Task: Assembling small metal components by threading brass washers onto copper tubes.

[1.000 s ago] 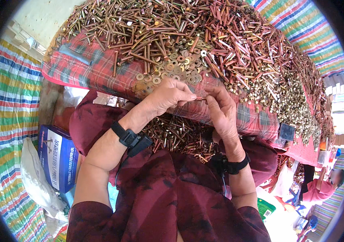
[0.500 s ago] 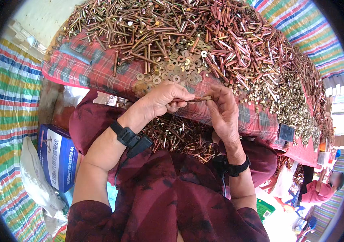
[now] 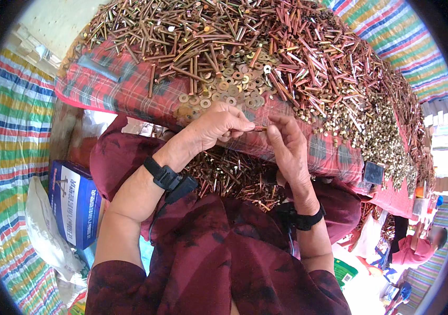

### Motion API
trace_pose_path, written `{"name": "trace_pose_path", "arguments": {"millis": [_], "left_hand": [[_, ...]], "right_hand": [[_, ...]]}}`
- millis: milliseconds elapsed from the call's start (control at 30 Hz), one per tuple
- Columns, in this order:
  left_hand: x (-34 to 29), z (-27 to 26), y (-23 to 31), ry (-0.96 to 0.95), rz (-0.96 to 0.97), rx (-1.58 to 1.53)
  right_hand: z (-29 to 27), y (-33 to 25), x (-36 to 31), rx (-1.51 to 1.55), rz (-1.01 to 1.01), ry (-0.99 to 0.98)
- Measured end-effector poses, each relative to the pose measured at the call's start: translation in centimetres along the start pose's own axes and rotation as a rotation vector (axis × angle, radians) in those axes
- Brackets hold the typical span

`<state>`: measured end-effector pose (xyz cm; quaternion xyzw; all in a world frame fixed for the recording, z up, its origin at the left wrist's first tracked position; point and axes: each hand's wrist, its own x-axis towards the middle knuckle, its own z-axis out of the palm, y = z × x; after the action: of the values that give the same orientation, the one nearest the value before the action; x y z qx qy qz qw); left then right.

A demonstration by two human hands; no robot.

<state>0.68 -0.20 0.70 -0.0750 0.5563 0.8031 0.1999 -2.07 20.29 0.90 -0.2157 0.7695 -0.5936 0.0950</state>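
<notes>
1. The left hand (image 3: 221, 126) pinches a slim, copper-coloured metal rod (image 3: 259, 128) between thumb and curled fingers; the rod points sideways across the gap toward the other hand.
2. The right hand (image 3: 288, 144) is half-curled, thumb and forefinger at the rod's far end; whether they grip it or merely sit beside it, I cannot tell.
3. Both hands and the rod are above the near edge of a red-and-dark plaid cloth (image 3: 334, 155), creased and soft.
4. Just beyond the hands lie flat, round, brassy washers (image 3: 236, 86), overlapping like coins.
5. Behind them, long bronze-toned bolts with flat round heads (image 3: 182, 47) sprawl in a tangle; to the right spread smooth, shiny reddish metal tubes (image 3: 313, 63).
6. Farther right gather small, chunky, pale-gold nuts (image 3: 379, 136), with a dark, square, flat-faced block (image 3: 373, 172) at the cloth's edge.
7. Below the cloth, between the knees, is a darker heap of thin metal pieces (image 3: 229, 176).
8. At left, a blue-and-white cardboard box (image 3: 74, 205) stands near a crinkled white plastic sack (image 3: 50, 236).
</notes>
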Motion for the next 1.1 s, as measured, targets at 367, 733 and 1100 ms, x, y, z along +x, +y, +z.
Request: {"name": "trace_pose_path", "arguments": {"millis": [367, 733, 1100], "left_hand": [[-0.2, -0.2, 0.0, -0.011, 0.022, -0.004], [0.1, -0.6, -0.2, -0.028, -0.003, 0.017], [0.0, -0.5, -0.3, -0.033, -0.015, 0.063]], "right_hand": [[-0.3, -1.2, 0.2, -0.109, -0.113, 0.011], [0.4, -1.9, 0.1, -0.193, -0.22, 0.011], [0.0, -1.0, 0.2, -0.032, 0.055, -0.016]]}}
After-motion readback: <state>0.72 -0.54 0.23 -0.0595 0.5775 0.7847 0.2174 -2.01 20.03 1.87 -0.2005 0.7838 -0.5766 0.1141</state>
